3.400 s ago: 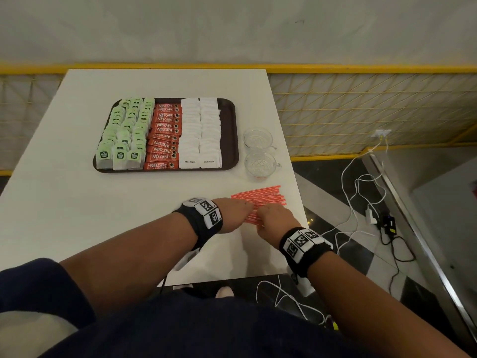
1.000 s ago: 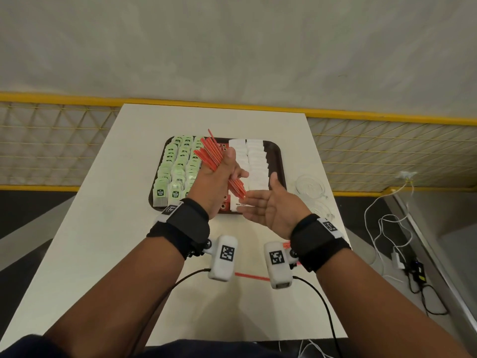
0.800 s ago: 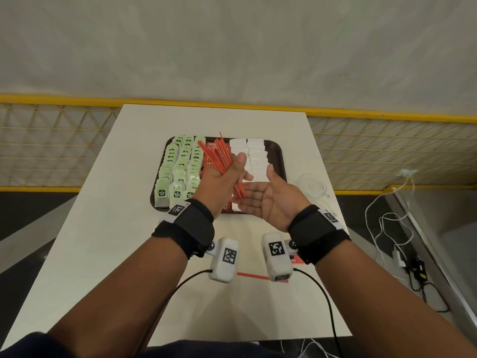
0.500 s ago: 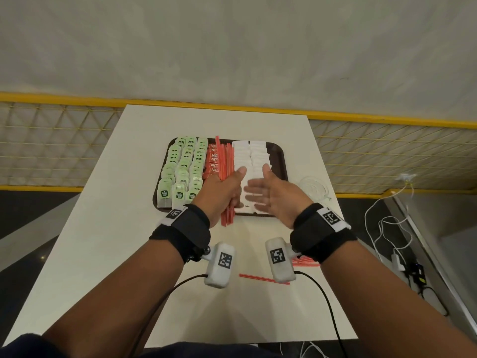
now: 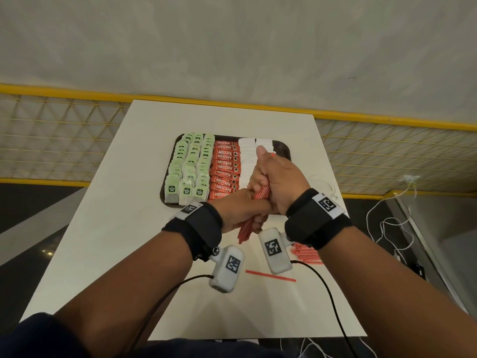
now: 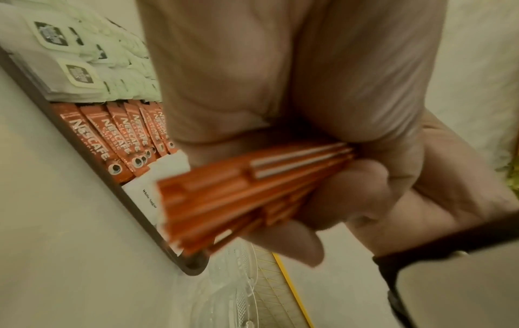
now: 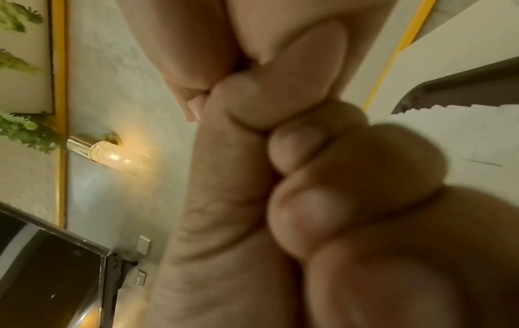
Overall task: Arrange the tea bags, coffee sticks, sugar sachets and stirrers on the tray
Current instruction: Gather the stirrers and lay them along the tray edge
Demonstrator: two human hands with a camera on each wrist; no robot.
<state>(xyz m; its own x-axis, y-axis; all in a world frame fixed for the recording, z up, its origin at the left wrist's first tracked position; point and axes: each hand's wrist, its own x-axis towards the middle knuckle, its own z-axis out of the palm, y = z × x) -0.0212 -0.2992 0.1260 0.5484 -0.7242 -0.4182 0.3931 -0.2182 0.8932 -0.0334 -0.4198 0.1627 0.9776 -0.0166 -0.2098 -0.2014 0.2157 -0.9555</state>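
Observation:
A dark tray (image 5: 284,146) holds rows of green tea bags (image 5: 191,166), red coffee sticks (image 5: 225,166) and white sugar sachets (image 5: 247,156). Both hands clasp a bundle of red stirrers (image 5: 261,193) above the tray's near right part. My left hand (image 5: 245,213) grips its lower part, and my right hand (image 5: 273,177) wraps round it higher up, thumb raised. In the left wrist view the stirrer bundle (image 6: 252,188) fans out of my curled fingers over the sugar sachets (image 6: 146,195). The right wrist view shows only curled fingers (image 7: 295,210) beside the sugar sachets (image 7: 463,137).
Loose stirrers (image 5: 305,251) lie on the white table (image 5: 116,254) under my right wrist, and a single stirrer (image 5: 269,275) lies nearer me. Clear glass cups (image 5: 322,184) stand right of the tray, near the table's right edge. Cables (image 5: 387,228) trail on the floor.
My left hand lifted the stirrer bundle off the table and carried it over the tray. My right hand, open half a second ago, now wraps round the bundle too.

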